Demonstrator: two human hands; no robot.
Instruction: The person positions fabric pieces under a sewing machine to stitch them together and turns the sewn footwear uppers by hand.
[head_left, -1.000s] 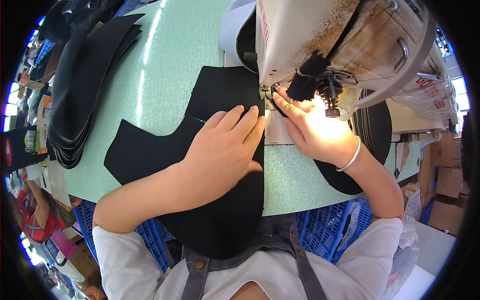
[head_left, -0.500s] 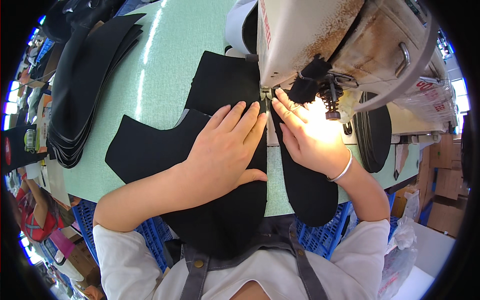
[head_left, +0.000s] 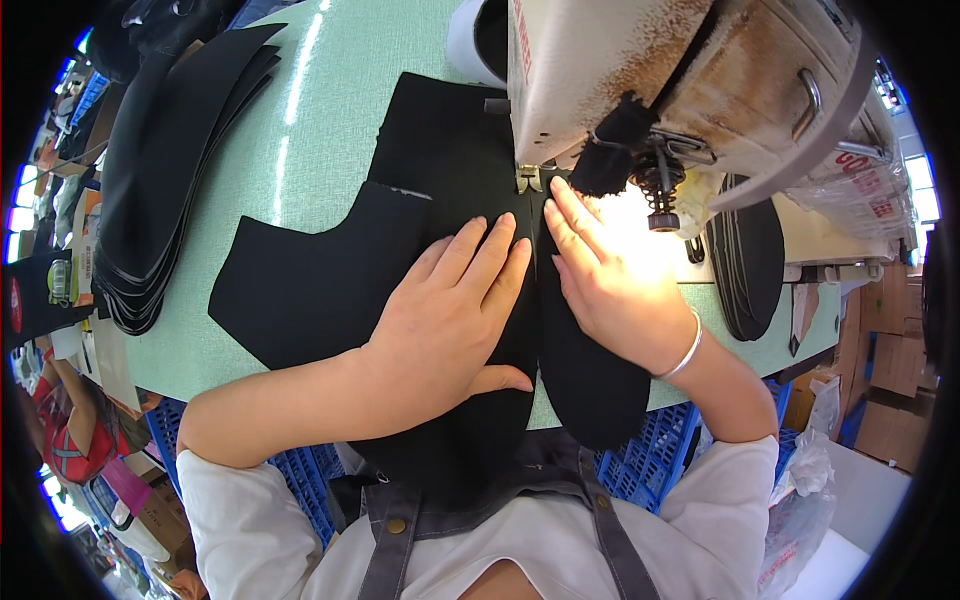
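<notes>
My left hand (head_left: pixel 447 320) lies flat, fingers stretched, on a large black fabric panel (head_left: pixel 300 285) spread over the table. My right hand (head_left: pixel 615 285) rests with extended fingers on a narrower, round-ended black fabric piece (head_left: pixel 595 395), wearing a silver bangle (head_left: pixel 686 345). The two pieces meet edge to edge in front of a sewing machine (head_left: pixel 600 70). Its presser foot (head_left: pixel 528 178) stands just beyond my fingertips, at the seam between the pieces. A bright lamp glares beside my right hand. Whether the needle is in the cloth is hidden.
Stacked black cut pieces (head_left: pixel 165 190) lie on the left of the green table (head_left: pixel 330 130); a smaller stack (head_left: pixel 745 260) is at the right. Blue crates (head_left: pixel 650 460) stand below the front edge. Cardboard boxes (head_left: pixel 895 365) are at far right, and another person (head_left: pixel 70 410) is at far left.
The black fabric has slid away from me under the presser foot, and the round-ended piece has swung left, narrowing the gap to the large panel. Both hands stay flat on the cloth.
</notes>
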